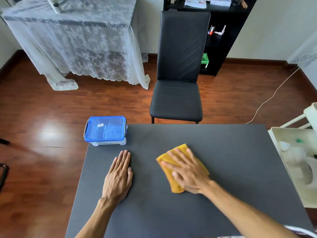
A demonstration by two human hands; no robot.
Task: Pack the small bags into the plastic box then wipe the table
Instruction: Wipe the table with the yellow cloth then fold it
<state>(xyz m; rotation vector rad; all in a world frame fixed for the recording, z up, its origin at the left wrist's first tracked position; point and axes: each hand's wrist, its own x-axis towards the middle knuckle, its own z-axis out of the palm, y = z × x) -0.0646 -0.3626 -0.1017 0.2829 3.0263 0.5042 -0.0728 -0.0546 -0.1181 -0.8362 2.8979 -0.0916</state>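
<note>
A clear plastic box with a blue lid [105,130] stands closed at the far left corner of the dark grey table [231,169]. Small items show faintly through the lid. My right hand [187,170] lies flat, fingers spread, on a folded yellow cloth [169,169] near the table's middle and presses it against the surface. My left hand [119,176] rests palm down on the bare table in front of the box, fingers together, holding nothing. No loose small bags are visible on the table.
A black chair [178,69] faces the table's far edge. A white cart [295,158] with pale items stands against the right side. Behind are a lace-covered table [82,40], a black shelf [221,36] and wooden floor.
</note>
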